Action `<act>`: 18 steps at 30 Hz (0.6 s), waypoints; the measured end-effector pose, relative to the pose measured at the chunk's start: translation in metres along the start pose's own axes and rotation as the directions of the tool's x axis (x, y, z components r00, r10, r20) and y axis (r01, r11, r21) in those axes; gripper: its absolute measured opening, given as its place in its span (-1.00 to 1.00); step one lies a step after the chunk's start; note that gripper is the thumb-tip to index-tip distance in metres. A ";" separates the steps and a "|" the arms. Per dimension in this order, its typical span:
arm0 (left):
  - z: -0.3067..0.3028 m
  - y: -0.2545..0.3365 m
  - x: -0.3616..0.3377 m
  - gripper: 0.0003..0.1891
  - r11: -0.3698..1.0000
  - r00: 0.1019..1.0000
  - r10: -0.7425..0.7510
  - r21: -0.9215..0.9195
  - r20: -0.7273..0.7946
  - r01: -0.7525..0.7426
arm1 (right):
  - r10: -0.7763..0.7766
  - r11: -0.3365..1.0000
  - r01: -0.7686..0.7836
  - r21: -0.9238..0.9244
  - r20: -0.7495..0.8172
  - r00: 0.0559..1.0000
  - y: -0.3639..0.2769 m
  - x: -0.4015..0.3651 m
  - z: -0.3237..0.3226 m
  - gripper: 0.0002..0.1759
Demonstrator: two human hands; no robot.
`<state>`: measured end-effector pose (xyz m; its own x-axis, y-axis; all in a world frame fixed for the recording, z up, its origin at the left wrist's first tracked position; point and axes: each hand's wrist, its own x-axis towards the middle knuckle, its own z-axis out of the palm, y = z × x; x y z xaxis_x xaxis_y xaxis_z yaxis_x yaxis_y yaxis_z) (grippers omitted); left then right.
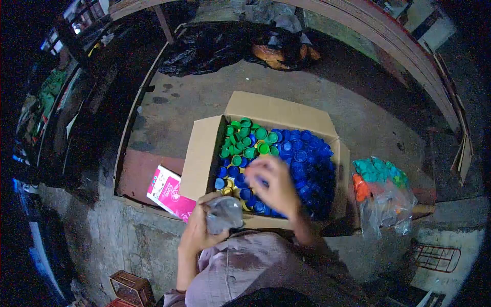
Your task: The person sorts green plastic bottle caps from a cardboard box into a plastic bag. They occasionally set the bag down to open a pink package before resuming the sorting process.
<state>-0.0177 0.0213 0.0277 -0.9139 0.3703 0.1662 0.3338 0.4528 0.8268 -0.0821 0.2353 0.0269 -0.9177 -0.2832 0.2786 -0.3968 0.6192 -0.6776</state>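
A cardboard box (279,106) stands open in front of me, filled with plastic bottle caps. Green caps (240,146) lie at its far left, blue caps (304,174) fill the right side, and a few yellow caps (228,191) show at the near left. My left hand (197,227) is closed around a translucent plastic bag (225,212) at the box's near left corner. Over the caps, my right hand (276,187) is blurred with its fingers curled together. A reddish spot shows at its fingertips, but I cannot tell what they hold.
A clear bag of teal and orange caps (381,179) sits right of the box. On the left lies a pink and white printed packet (174,194). Black plastic bags (209,48) are heaped at the table's far edge. A rusty crate (130,286) stands on the floor.
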 end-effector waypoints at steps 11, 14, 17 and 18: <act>0.000 -0.007 0.003 -0.15 0.999 0.999 -0.020 0.038 -0.027 0.021 | -0.002 0.960 -0.110 -0.257 -0.402 0.916 0.068 0.045 -0.007 -0.96; 0.002 -0.005 0.007 -0.28 0.998 0.998 -0.064 0.010 -0.012 0.064 | -0.013 0.976 0.109 0.186 -0.452 0.892 0.014 0.024 -0.007 -0.92; 0.004 0.001 0.012 -0.42 0.999 0.999 -0.032 -0.011 0.007 0.032 | -0.101 0.987 0.114 0.110 -0.123 0.987 -0.029 -0.004 0.015 -0.91; 0.005 0.003 0.013 -0.43 0.999 0.999 -0.029 -0.017 0.038 0.030 | -0.098 0.994 0.100 0.033 -0.041 0.994 -0.035 -0.011 0.023 -0.88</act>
<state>-0.0273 0.0312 0.0301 -0.9139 0.3873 0.1219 0.3025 0.4495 0.8405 -0.0580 0.1998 0.0319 -0.8742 -0.3127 0.3714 -0.4855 0.5635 -0.6684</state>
